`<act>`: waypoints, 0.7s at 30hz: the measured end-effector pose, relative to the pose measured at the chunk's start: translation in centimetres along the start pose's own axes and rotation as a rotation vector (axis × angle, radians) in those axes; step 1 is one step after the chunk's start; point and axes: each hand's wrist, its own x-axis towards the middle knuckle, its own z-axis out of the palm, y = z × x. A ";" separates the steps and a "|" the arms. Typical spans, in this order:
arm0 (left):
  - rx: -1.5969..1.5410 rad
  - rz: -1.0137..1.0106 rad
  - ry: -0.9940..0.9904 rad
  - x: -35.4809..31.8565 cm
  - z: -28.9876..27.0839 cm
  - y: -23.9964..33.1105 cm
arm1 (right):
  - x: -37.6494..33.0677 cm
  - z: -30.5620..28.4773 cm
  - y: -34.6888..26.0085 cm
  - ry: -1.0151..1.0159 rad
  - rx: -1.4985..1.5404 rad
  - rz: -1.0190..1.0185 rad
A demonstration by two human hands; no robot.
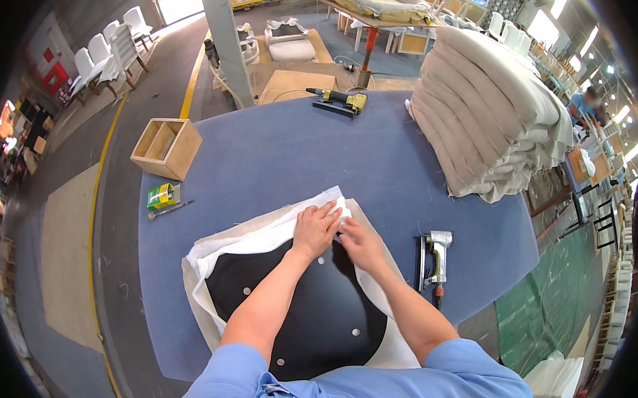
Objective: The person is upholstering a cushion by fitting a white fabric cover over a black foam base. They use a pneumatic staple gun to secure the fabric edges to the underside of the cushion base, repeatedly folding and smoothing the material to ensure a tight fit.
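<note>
A black seat panel (322,299) with several round pale discs lies on the table, bottom up, it seems. White lining fabric (220,255) wraps its edges, and a beige cover (192,286) shows outside that. At the far corner, my left hand (314,231) presses and holds the folded white lining, fingers pointing forward and bent over it. Close beside it, my right hand (362,245) has curled fingers gripping the lining at the same corner. The fingertips and the fold under them are partly hidden. A silver staple gun (437,257) lies to the right of the panel.
A blue-grey table (264,154) carries a yellow-black staple gun (341,100), a wooden divided box (166,148), a small green-yellow box (161,196) and a screwdriver (170,209). A tall stack of beige covers (479,113) stands far right. A metal post (226,42) rises beyond.
</note>
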 end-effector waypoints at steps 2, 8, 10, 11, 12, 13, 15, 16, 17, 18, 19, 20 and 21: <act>0.063 0.045 -0.005 -0.8 -0.2 0.5 | -1.5 -4.3 2.1 0.178 0.098 0.197; 0.177 0.067 0.131 -1.9 1.0 3.1 | -9.9 -17.4 12.5 0.596 -0.434 0.577; 0.087 -0.022 0.151 -1.4 1.2 3.3 | -11.0 -17.6 14.4 0.455 -0.261 0.747; 0.050 -0.065 0.155 -1.2 1.1 3.3 | -10.7 -16.9 14.9 0.462 -0.306 0.752; 0.007 -0.098 0.145 -0.8 1.0 3.1 | -10.2 -16.3 15.4 0.473 -0.354 0.758; -0.034 -0.128 0.127 -0.4 0.9 2.9 | -9.8 -15.7 15.6 0.485 -0.398 0.772; -0.045 -0.128 0.142 0.1 0.9 3.1 | -9.5 -15.2 15.7 0.497 -0.405 0.785; -0.008 -0.100 0.175 0.0 1.0 3.0 | -9.4 -14.7 15.7 0.511 -0.427 0.773; 0.029 -0.071 0.208 -0.1 1.1 2.9 | -9.3 -14.4 15.7 0.526 -0.449 0.760; 0.050 -0.056 0.228 -0.1 1.1 2.7 | -9.1 -14.3 15.7 0.504 -0.439 0.755; 0.056 -0.040 0.249 -0.1 1.3 2.9 | -9.4 -14.6 16.0 0.505 -0.448 0.732; 0.063 -0.025 0.270 -0.1 1.5 3.0 | -9.6 -14.8 16.2 0.506 -0.456 0.707; 0.047 -0.054 0.240 -0.2 1.6 3.0 | -9.7 -15.1 16.5 0.505 -0.464 0.681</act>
